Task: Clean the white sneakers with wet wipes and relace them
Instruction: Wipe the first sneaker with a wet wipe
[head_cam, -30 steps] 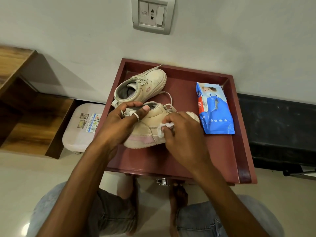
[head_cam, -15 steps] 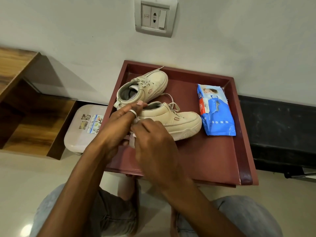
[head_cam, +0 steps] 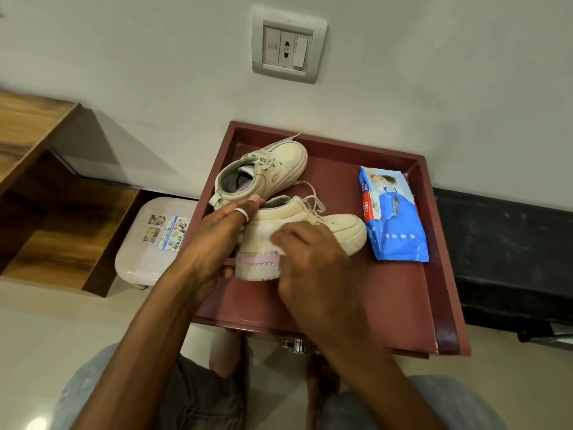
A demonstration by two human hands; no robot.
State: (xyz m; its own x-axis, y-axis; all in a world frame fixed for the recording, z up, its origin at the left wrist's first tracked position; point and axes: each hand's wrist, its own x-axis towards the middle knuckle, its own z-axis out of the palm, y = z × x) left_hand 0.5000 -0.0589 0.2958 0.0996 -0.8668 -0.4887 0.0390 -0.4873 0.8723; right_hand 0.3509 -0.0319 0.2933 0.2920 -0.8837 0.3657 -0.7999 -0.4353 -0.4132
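Two cream-white sneakers lie on a maroon tray table (head_cam: 403, 293). The near sneaker (head_cam: 338, 228) has a pink stripe on its heel sole and loose laces. My left hand (head_cam: 214, 240) grips it at the heel and collar, a ring on one finger. My right hand (head_cam: 310, 259) holds a white wet wipe (head_cam: 277, 243) pressed against the sneaker's side near the heel; the hand hides most of the wipe. The far sneaker (head_cam: 269, 172) rests behind, laced, toe toward the wall.
A blue wet wipes pack (head_cam: 393, 221) lies on the tray's right side. A pale plastic stool (head_cam: 148, 243) stands on the floor to the left, beside wooden shelving (head_cam: 46, 212). The wall carries a switch plate (head_cam: 288, 48). My knees are below the tray.
My right hand moved from the sneaker's heel end rightward along its side with the wipe. The sneaker's pink heel sole now shows. My left hand kept its grip.
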